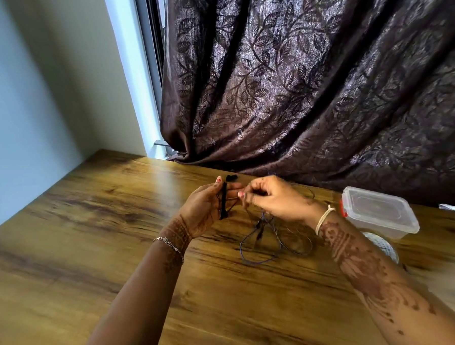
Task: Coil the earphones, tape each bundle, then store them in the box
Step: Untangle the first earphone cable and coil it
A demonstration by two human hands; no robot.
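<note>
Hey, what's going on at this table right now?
A person is coiling earphones. The left hand grips a black coil held upright, and the right hand pinches a strand right beside it. More loose cables lie on the table just below the hands. A clear box with its lid on sits to the right. What looks like a tape roll lies next to it, partly hidden by the forearm.

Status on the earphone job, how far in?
Done: nothing visibly finished; box lidded, no taped bundle in sight. In hand: left hand holds a black coil, right hand pinches its free wire. Left: tape it with the tape roll, coil the loose earphones on the table, box everything.
</note>
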